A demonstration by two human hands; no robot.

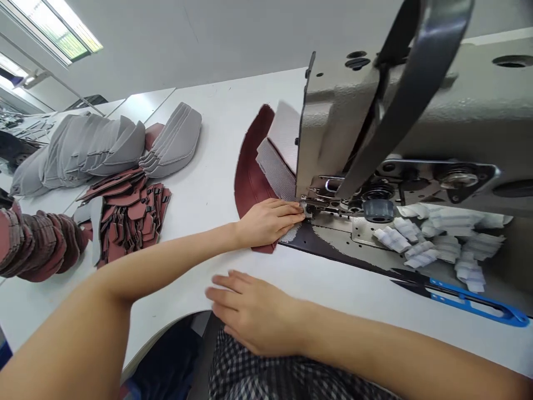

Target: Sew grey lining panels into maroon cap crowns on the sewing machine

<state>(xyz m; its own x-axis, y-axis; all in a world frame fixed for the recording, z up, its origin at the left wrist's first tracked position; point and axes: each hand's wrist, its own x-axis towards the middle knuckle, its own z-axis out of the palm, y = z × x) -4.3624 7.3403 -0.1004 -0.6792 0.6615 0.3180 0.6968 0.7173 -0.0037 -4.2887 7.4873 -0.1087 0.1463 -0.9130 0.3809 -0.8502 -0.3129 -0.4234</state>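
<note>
My left hand lies flat with its fingers stretched out, pressing a dark red fabric piece with a grey woven part against the presser foot of a grey sewing machine. My right hand rests palm down at the near edge of the white table, fingers spread, holding nothing.
Stacks of grey curved pieces and dark red cut pieces lie at the left, with more red stacks at the far left edge. Small white folded labels and blue thread snips sit under the machine arm at the right.
</note>
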